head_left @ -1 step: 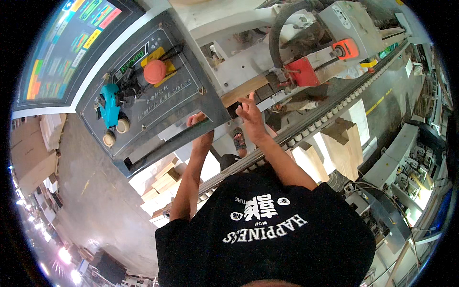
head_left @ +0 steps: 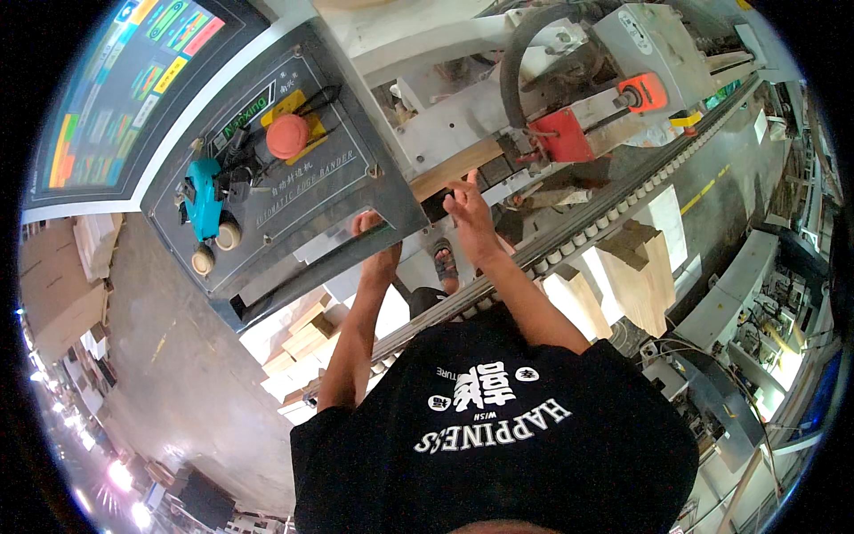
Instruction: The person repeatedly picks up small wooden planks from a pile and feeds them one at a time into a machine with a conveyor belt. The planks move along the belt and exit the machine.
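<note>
My right hand (head_left: 469,214) is at the near edge of a wood-coloured board (head_left: 458,169) on the machine. Its index finger stretches toward the board's edge and another finger is bent. Whether the fingertips touch the wood, I cannot tell. Farther left, the near corner of the dark control panel (head_left: 338,191) partly covers my left hand (head_left: 381,258). Some of its fingertips show past the panel's edge; what they touch is hidden.
On the panel stand a red push button (head_left: 287,136) and a teal clamp-like device (head_left: 204,198). A lit screen (head_left: 124,89) is at far left. A roller rail (head_left: 569,245) crosses in front of me. Stacked boards (head_left: 639,276) lie beyond it, right; a red block (head_left: 567,135) sits right of the board.
Both hands have shifted very slightly to the right. The board and the machine parts look the same.
</note>
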`<control>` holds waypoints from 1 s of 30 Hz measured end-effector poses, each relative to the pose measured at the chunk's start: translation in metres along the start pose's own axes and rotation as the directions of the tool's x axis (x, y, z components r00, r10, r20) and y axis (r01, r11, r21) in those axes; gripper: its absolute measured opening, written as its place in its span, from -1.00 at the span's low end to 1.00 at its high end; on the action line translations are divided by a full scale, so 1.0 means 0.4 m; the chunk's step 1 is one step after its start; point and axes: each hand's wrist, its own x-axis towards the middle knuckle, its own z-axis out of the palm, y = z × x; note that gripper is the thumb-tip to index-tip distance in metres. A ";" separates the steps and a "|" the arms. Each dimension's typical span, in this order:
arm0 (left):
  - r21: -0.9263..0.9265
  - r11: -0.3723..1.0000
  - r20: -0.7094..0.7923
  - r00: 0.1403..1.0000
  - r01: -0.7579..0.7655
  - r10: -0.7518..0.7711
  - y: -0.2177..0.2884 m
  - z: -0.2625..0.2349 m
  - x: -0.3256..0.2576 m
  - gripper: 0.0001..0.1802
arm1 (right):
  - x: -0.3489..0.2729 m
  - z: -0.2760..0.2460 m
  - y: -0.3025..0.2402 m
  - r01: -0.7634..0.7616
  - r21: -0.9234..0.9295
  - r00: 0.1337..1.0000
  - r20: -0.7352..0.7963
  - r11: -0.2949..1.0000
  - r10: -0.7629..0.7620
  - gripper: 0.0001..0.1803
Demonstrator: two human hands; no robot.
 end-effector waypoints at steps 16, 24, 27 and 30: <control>-0.033 0.998 0.096 0.994 -0.047 0.050 0.335 0.052 0.308 -0.32 | -0.074 -0.170 -0.040 0.126 -0.002 0.983 0.133 0.992 -0.125 -0.43; 0.019 1.000 -0.215 0.977 -0.009 0.013 0.370 0.147 0.350 -0.76 | -0.400 -0.449 -0.231 0.233 -0.949 0.890 0.119 0.214 -0.440 -0.32; -0.076 0.995 -0.252 0.965 0.058 -0.076 0.289 0.135 0.256 -0.75 | -0.559 -0.546 -0.276 -0.076 -0.992 0.944 -0.104 0.102 -0.312 -0.12; 0.003 1.000 -0.282 0.960 0.002 -0.001 0.280 0.065 0.115 -0.74 | -0.716 -0.745 -0.201 -0.341 -0.922 0.932 -0.308 -0.181 -0.190 0.11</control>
